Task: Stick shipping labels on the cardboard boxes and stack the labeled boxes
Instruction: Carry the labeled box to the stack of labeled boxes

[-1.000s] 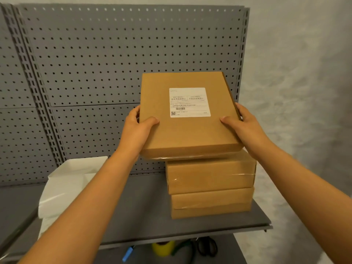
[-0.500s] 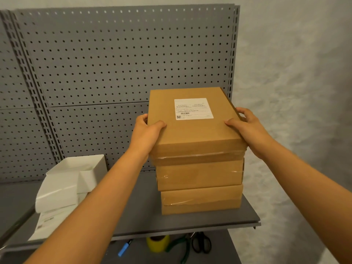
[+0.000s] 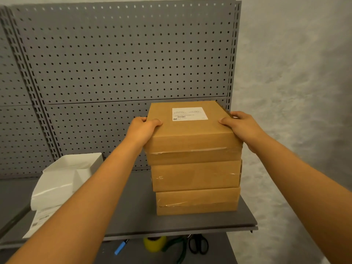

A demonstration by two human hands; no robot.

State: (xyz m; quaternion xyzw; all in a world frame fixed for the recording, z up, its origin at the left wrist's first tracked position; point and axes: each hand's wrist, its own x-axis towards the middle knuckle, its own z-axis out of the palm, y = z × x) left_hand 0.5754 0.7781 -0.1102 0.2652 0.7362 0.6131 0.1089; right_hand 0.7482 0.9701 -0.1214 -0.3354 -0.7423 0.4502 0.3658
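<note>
A flat cardboard box (image 3: 190, 134) with a white shipping label (image 3: 189, 113) on its top sits on a stack of two more taped cardboard boxes (image 3: 196, 187), at the right end of the grey shelf (image 3: 133, 216). My left hand (image 3: 142, 129) grips the top box's left edge, thumb on the lid. My right hand (image 3: 242, 126) grips its right edge the same way. The lower boxes' tops are hidden.
A white open box (image 3: 70, 174) and loose label sheets (image 3: 41, 220) lie at the shelf's left. Below the shelf are a yellow tape roll (image 3: 154, 242), black scissors (image 3: 198, 244), green-handled pliers and a blue pen (image 3: 120, 247). A grey pegboard (image 3: 114, 63) backs the shelf.
The labeled box came down from mid-air and now rests on the stack. Both hands stayed on its sides.
</note>
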